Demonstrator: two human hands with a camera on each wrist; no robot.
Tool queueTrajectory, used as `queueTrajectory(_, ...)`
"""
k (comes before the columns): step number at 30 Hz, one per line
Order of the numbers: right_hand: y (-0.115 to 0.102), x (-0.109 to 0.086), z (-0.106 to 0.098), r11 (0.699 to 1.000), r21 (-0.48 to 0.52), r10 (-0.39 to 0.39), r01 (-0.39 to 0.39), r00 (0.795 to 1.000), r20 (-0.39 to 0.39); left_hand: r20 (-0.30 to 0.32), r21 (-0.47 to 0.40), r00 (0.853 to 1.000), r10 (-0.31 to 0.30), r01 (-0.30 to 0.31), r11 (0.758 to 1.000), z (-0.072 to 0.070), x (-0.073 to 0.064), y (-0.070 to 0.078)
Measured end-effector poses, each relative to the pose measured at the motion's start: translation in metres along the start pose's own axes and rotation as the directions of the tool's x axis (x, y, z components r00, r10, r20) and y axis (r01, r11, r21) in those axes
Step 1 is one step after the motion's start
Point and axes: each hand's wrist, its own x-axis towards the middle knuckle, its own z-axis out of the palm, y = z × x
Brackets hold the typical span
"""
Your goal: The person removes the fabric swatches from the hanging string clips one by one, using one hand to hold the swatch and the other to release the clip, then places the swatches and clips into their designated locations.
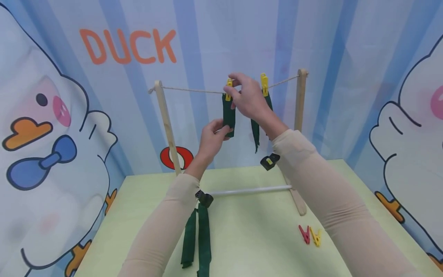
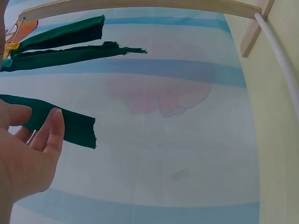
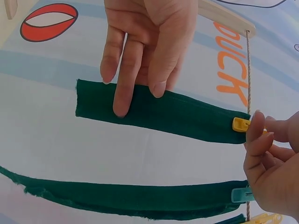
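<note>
Hanging by a yellow peg (image 1: 228, 96) from the line (image 1: 194, 90), the strip (image 1: 229, 115) has its lower part lightly pinched by my left hand (image 1: 212, 140), I judge to steady the cloth while the peg is set. My right hand (image 1: 248, 98) pinches that peg at its handles, presumably because pressure there governs its bite. Farther right, I see other strips (image 1: 255, 132) on the line, one under a blue peg (image 3: 240, 195), spaced perhaps so each falls freely. Posts (image 1: 167, 125) raise the line, leaving drop room above the table (image 1: 256, 231). Nearer me, loose strips (image 1: 204, 238) lie leftward; a red peg (image 1: 305, 234) and spare yellow peg (image 1: 316, 237) lie rightward, likely handy for the clipping hand.
</note>
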Motion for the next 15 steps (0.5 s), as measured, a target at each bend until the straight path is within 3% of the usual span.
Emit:
queueTrajectory(9, 0.0017, -0.0006, -0.0004, 1.000, 0.016, 0.002, -0.001, 1.000, -0.030, -0.003, -0.020, 1.000, 0.011, -0.011, 1.000, 0.0002, -0.0029, -0.0006)
queueTrajectory(15, 0.0033, 0.0004, -0.0025, 0.998, 0.056, 0.018, -0.017, 1.000, -0.022, -0.025, -0.031, 1.000, -0.013, 0.012, 0.999, 0.0007, -0.0050, -0.0007)
